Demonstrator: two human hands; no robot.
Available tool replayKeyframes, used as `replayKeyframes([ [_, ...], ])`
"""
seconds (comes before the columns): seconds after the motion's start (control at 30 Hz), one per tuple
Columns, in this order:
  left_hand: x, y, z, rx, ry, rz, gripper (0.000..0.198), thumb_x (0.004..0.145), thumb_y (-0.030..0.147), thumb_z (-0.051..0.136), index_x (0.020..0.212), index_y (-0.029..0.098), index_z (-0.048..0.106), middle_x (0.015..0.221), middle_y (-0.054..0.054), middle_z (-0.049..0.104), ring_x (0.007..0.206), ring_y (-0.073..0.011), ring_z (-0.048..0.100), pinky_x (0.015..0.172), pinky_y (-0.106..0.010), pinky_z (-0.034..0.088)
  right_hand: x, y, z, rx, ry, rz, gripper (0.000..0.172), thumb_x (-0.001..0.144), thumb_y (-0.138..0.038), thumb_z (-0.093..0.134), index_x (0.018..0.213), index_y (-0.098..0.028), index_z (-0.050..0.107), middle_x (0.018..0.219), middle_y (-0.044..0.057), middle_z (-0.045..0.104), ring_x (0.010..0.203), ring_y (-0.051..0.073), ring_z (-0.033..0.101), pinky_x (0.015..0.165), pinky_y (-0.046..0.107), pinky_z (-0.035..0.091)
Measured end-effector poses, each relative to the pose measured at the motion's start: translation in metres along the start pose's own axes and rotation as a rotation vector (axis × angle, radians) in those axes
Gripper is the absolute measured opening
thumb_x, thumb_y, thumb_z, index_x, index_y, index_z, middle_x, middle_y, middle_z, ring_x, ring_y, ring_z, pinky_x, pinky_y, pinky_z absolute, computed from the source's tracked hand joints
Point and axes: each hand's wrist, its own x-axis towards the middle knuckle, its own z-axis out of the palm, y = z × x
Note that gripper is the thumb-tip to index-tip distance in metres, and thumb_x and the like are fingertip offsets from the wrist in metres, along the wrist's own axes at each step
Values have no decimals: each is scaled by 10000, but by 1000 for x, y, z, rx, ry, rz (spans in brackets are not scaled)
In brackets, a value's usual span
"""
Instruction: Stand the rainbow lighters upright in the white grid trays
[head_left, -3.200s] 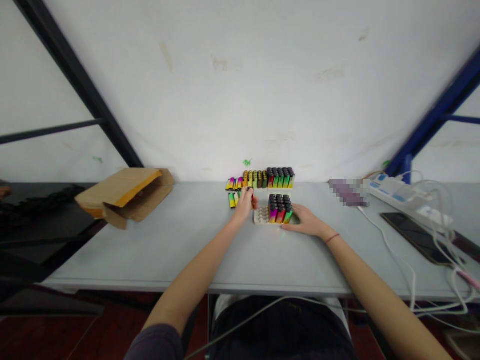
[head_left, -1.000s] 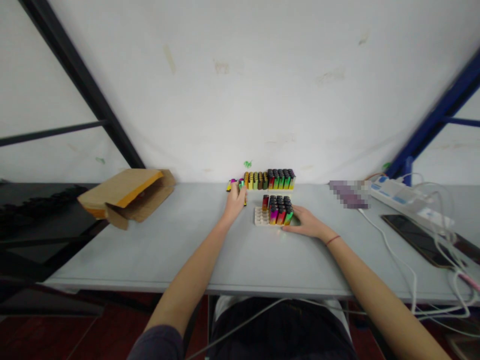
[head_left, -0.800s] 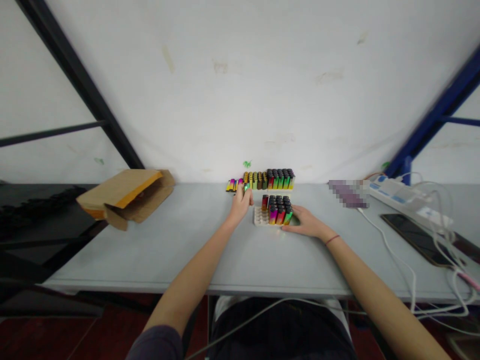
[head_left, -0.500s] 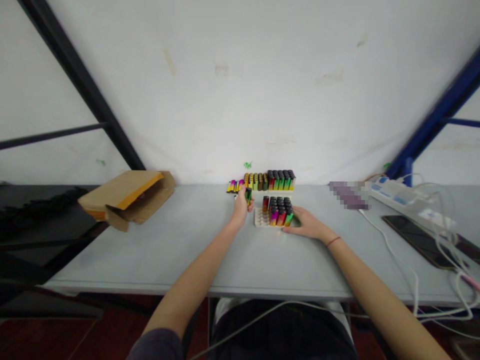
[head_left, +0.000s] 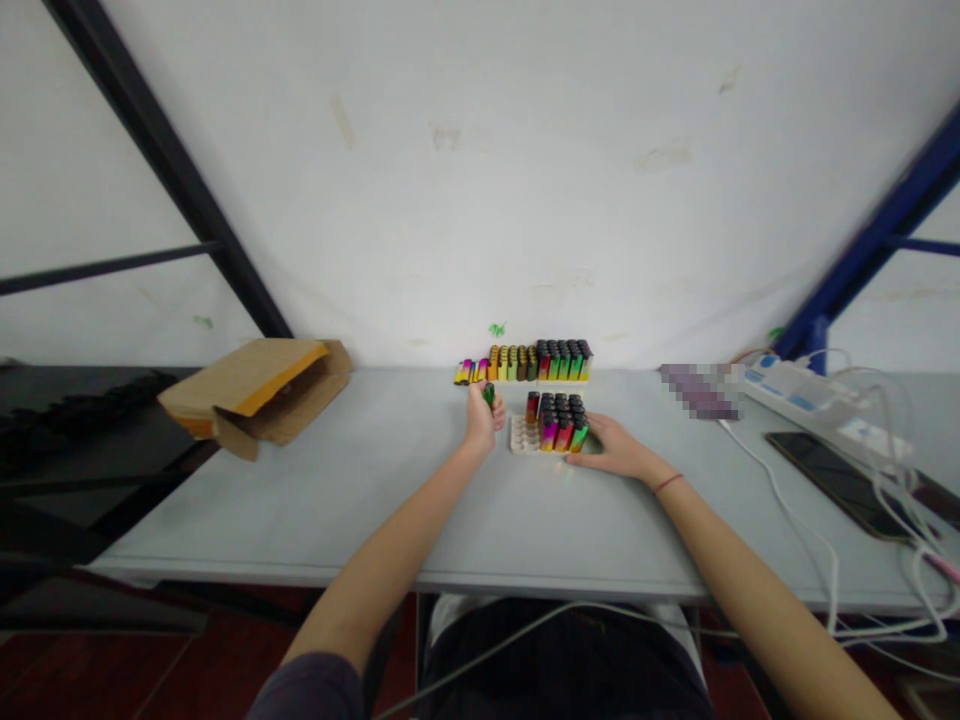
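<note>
A green lighter (head_left: pixel 489 395) was just left of the tray (head_left: pixel 523 436), held upright above the table (head_left: pixel 420 500) and not touching the tray. The left hand (head_left: pixel 480 420) was clamped on it, fingers curled around its lower part with its dark top showing above them. The tray's left part lay bare, its holes showing, while the rest was packed with standing lighters (head_left: pixel 559 420), black caps up. The right hand (head_left: pixel 611 447) lay at the tray's right side, spread loosely and low on the table, its fingertips against the tray's near right corner; it held nothing. Behind the tray, against the wall, a row (head_left: pixel 541 360) of more lighters stood upright, and a few loose lighters (head_left: pixel 468 373) lay flat at that row's left end, just beyond the left hand. Well left of the tray sat an open cardboard box (head_left: pixel 251 392); well to the tray's right lay a power strip (head_left: pixel 795 385), a phone (head_left: pixel 832 466) and white cables (head_left: pixel 817 540).
</note>
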Motion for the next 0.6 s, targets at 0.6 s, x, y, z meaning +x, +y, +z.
replayKeyframes([
  [0.6, -3, -1, 6, -192, -5, 15, 512, 1015, 568, 367, 638, 223, 397, 421, 85, 277, 342, -71, 256, 383, -185, 227, -1, 3, 3, 19, 19, -15, 708, 841, -663, 739, 1370, -200, 648, 1382, 178, 701, 1243, 415, 662, 1094, 610, 506],
])
